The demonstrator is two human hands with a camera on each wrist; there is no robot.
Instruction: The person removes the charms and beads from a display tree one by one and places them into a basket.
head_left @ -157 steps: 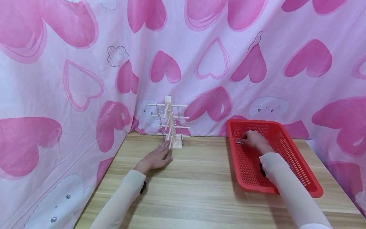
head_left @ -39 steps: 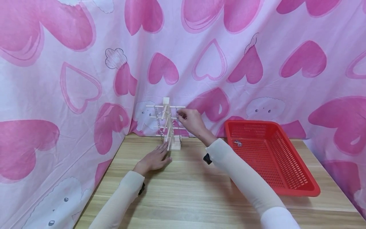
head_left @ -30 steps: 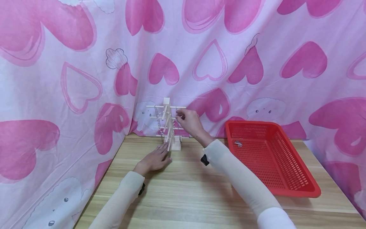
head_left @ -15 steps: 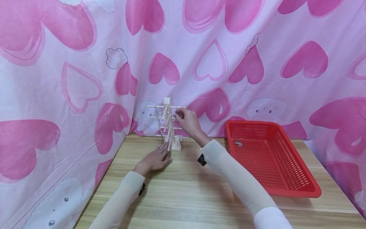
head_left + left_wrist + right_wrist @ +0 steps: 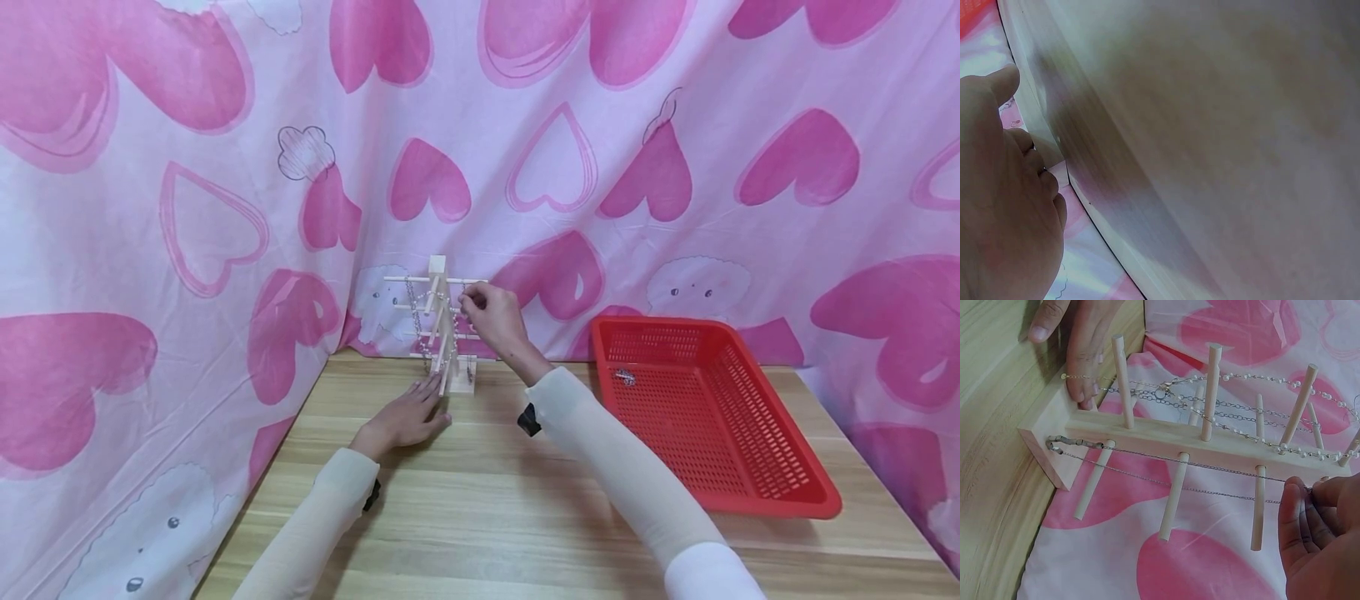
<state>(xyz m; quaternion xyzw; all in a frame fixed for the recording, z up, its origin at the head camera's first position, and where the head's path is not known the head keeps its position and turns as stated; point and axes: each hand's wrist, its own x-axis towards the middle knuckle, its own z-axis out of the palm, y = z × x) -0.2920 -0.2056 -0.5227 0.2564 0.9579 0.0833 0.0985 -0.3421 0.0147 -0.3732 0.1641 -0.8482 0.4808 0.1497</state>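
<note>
A light wooden jewellery stand (image 5: 437, 267) with crosswise pegs stands at the back of the table. My right hand (image 5: 491, 317) is beside its upper right pegs. In the right wrist view, thumb and fingers of that right hand (image 5: 1325, 534) pinch a thin silver chain necklace (image 5: 1141, 480). The necklace runs along the stand, and its grey-beaded end hangs near the base (image 5: 1041, 447). A pearl necklace (image 5: 1244, 432) and other silver chains (image 5: 1247, 417) hang on the pegs. My left hand (image 5: 405, 417) lies with extended fingers at the stand's foot, fingertips touching the base.
A red perforated basket (image 5: 750, 497) stands on the right side of the wooden table (image 5: 450, 517). In its far left corner lies a small silver chain heap (image 5: 626, 377). Pink heart-patterned cloth (image 5: 555, 158) hangs behind and at both sides.
My right hand went from inside the basket to the stand's upper right side, then shifted slightly left. The hanging end of its necklace moved toward the post. My left hand stayed put.
</note>
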